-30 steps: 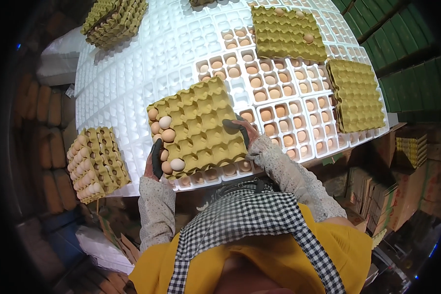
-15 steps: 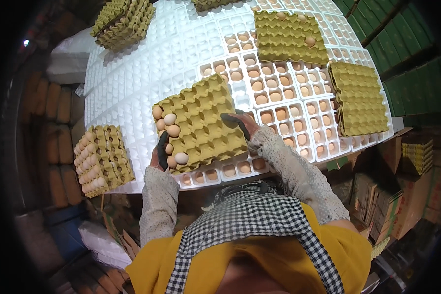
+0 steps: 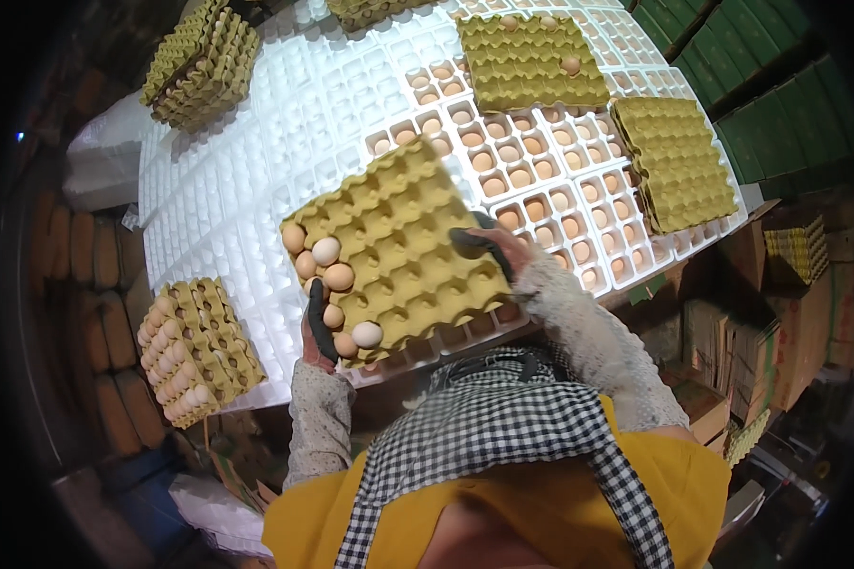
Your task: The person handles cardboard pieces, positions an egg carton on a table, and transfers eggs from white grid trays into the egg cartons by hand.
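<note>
While both hands flank the tray, its load looks lopsided: eggs cluster along the left edge, bare cups fill the rest. Left hand: clamped on that edge near the closest corner, a dark-gloved digit over the rim among the eggs; anything beneath is hidden. Right hand: clamped on the right edge, gloved digits over the upper face; underside not visible. Tray position: above the white trays, in front of the apron, askew to their rows. Contact below: cannot tell.

Risks, as judged:
1. Roll-out. Eggs sit right at the rim, so a leftward dip could tip one over; likely cause, uneven support under the heavier side.
2. Crack. The left digit lies against eggs; a harder squeeze or regrip could break or unseat one.
3. Flex. The tray looks like pulp; bending between the hands could loosen eggs.
4. Knock. A wide leftward swing could strike the egg-laden side stack.
</note>
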Demonstrator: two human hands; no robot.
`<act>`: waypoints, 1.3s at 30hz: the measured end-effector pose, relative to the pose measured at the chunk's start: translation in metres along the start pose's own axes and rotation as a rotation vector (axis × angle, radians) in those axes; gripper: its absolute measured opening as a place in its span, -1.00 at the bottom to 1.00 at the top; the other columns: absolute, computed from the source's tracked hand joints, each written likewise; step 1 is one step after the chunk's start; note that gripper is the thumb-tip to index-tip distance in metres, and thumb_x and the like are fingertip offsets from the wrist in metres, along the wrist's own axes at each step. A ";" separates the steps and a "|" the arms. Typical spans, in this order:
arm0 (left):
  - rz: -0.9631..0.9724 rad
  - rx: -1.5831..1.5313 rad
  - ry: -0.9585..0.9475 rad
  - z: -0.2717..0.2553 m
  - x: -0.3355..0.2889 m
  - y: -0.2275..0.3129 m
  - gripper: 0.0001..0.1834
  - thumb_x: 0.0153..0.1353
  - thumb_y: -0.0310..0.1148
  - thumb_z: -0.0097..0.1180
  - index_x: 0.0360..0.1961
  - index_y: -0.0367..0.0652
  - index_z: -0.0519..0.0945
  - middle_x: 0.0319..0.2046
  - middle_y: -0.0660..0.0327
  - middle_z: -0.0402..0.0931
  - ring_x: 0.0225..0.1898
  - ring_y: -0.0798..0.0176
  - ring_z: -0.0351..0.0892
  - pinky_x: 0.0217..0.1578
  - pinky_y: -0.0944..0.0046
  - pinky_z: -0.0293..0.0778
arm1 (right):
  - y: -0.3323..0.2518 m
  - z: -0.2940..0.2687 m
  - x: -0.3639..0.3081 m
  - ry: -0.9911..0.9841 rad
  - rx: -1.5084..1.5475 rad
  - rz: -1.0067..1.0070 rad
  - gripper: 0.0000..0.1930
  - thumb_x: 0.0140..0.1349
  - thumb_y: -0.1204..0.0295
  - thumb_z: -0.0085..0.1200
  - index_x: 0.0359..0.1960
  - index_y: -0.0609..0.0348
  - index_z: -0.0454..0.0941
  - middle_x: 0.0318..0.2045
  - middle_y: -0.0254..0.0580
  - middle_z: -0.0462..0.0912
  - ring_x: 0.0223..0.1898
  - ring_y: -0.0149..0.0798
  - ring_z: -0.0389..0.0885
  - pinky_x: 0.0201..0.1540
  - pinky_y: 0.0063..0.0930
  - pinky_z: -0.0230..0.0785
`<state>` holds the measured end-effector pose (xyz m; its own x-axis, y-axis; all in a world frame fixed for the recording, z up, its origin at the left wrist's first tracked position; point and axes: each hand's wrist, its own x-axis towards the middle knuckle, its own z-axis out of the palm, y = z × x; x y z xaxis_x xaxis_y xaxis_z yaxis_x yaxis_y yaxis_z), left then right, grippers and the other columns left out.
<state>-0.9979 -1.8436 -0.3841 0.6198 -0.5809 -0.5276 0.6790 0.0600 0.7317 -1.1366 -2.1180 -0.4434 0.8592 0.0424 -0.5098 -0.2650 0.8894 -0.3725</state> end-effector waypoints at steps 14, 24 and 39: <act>0.183 0.624 -0.033 0.174 0.097 -0.155 -0.46 0.11 -0.21 0.16 0.03 -0.31 0.36 -0.12 0.01 0.49 -0.15 0.17 0.52 -0.21 0.28 0.44 | -0.148 -0.243 -0.135 0.326 -0.431 -0.332 -0.51 0.11 0.49 0.07 0.11 0.27 0.31 -0.03 -0.12 0.51 -0.07 -0.23 0.52 -0.01 -0.39 0.39; 0.247 1.686 0.452 0.222 0.118 -0.091 -0.46 -0.02 -0.01 0.22 -0.14 -0.15 0.41 -0.35 0.02 0.56 -0.22 0.00 0.56 -0.20 0.13 0.44 | -0.139 -0.029 -0.081 0.453 -2.052 -0.453 -0.41 0.05 0.06 0.11 0.11 0.00 0.33 -0.31 -0.03 0.62 -0.30 -0.08 0.61 -0.27 -0.25 0.42; 0.466 1.789 0.117 0.203 0.111 -0.087 -0.40 0.04 0.04 0.13 -0.01 -0.16 0.40 -0.37 0.11 0.54 -0.27 0.08 0.55 -0.24 0.15 0.46 | -0.138 -0.054 -0.051 0.204 -0.713 -0.443 -0.58 0.04 0.28 0.10 -0.04 0.14 0.46 -0.22 -0.20 0.57 -0.22 -0.32 0.55 -0.19 -0.47 0.41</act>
<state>-1.0676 -2.0783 -0.4186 0.6854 -0.7145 -0.1405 -0.6595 -0.6909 0.2963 -1.1674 -2.2671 -0.4077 0.8708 -0.3841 -0.3069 -0.1945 0.3040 -0.9326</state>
